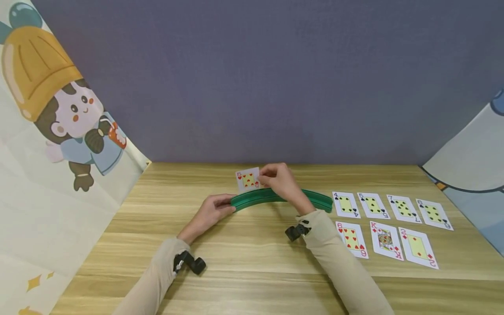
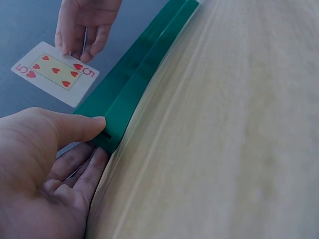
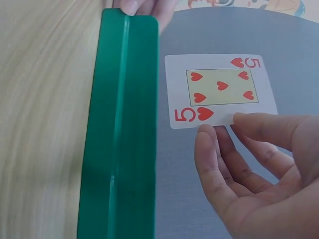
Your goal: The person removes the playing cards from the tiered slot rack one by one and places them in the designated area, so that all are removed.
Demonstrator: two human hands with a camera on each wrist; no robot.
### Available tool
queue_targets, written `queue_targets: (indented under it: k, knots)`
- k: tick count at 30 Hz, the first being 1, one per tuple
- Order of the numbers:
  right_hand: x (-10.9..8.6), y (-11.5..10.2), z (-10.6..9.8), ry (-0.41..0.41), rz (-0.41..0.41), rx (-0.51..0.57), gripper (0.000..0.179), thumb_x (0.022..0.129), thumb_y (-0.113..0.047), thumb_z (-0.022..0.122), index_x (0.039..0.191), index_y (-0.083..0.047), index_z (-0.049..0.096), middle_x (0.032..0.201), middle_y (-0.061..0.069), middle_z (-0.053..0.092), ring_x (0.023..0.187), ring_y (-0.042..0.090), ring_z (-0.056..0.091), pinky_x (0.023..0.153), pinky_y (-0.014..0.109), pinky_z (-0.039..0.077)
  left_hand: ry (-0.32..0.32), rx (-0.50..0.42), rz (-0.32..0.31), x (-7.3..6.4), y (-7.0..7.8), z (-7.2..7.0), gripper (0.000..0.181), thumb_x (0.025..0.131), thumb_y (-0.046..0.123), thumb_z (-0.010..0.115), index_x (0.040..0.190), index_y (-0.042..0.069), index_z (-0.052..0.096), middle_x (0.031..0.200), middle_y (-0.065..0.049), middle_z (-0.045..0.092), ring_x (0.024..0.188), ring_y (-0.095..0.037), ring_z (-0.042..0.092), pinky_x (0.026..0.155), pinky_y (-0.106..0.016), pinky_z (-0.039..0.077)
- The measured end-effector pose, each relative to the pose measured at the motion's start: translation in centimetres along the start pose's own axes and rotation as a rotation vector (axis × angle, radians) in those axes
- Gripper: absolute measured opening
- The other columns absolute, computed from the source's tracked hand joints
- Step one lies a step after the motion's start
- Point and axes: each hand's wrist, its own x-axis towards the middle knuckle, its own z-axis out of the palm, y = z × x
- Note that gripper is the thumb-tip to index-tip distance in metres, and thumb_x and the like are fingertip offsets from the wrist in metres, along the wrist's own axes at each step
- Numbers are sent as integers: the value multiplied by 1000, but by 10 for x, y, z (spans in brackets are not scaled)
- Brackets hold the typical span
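A curved green card holder (image 1: 260, 197) rests on the wooden table, a groove running along its length. At its left end my left hand (image 1: 212, 213) grips it, the thumb (image 2: 87, 128) on the near face and fingers behind and below. My right hand (image 1: 281, 181) pinches the five of hearts (image 1: 248, 179) by one edge, just above and behind the holder's left half. In the right wrist view that card (image 3: 222, 89) is face up toward the camera, apart from the green holder (image 3: 119, 129). No card shows in the groove.
Right of the holder lie face-up cards in two rows: spades such as the four of spades (image 1: 345, 204) behind, then the six of hearts (image 1: 351, 239), king of diamonds (image 1: 386, 240) and two of diamonds (image 1: 418, 247) in front. A grey-blue panel (image 1: 275, 87) stands behind the table (image 1: 252, 267).
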Motion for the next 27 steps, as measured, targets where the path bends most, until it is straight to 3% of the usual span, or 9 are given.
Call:
queue_targets:
  k: [10,17,27]
  knots:
    - [-5,-7,-8,31,5,-6,7,94,-10,70,96,-4,74,90,11,72,86,32,68,78,53,57,0,9,-2,1,-3,1,39,89,0,72,128,-2,64,120,-22,67,107,-31,67,88,-26,56]
    - [-7,-16,-15,41,12,-8,7,95,-13,70,97,-8,74,92,8,73,85,28,67,71,36,56,-9,25,-1,0,-1,0,39,91,3,72,129,-1,64,121,-21,67,108,-30,67,87,-27,56]
    - [-15,-24,-24,58,-42,-12,8,95,-10,69,98,-5,74,93,10,73,87,33,69,71,36,58,-13,7,-6,1,1,0,40,90,3,71,129,-3,63,123,-23,65,109,-33,66,89,-26,55]
